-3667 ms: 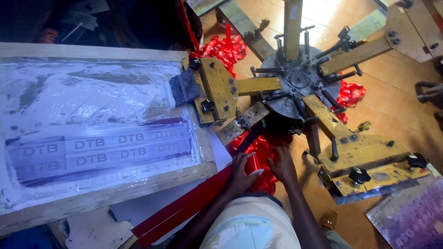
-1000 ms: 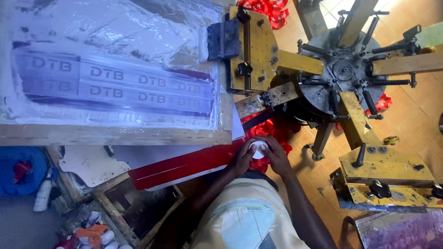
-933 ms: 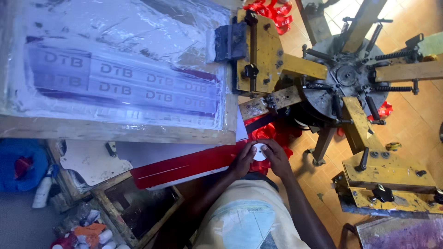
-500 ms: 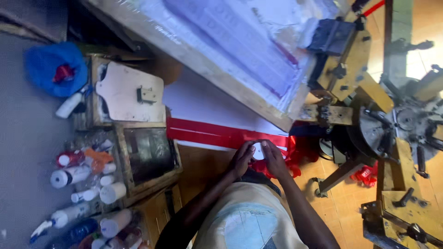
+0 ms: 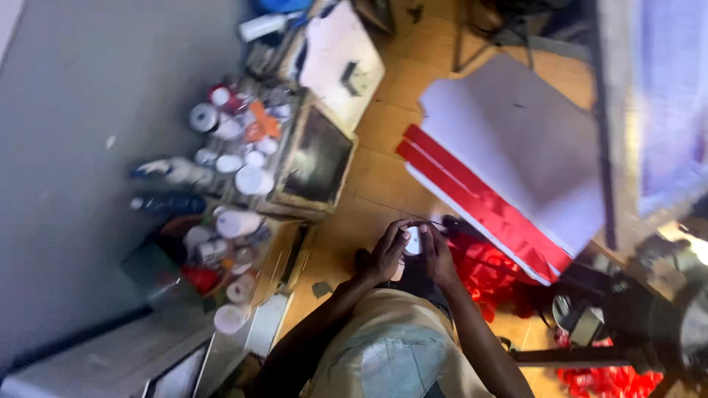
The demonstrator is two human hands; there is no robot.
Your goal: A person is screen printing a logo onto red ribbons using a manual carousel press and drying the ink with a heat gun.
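Head view: left hand [image 5: 385,254] and right hand [image 5: 436,254] both grasp a small white object [image 5: 413,240] between them, fingers curled around it, above the lap. Since the earlier frame, view has swung left: bottles [image 5: 236,177] now centre-left, red-edged board [image 5: 509,169] right.

Grey wall [image 5: 66,147] along the left. Floor [image 5: 383,184] of orange-brown tiles, warmly lit, blurred. Against the wall, a cluster of bottles and tubs [image 5: 221,191] beside wooden frames [image 5: 317,158]. White board with a red edge [image 5: 509,155] slants above the floor. Red cloth [image 5: 494,276] heaped below it.
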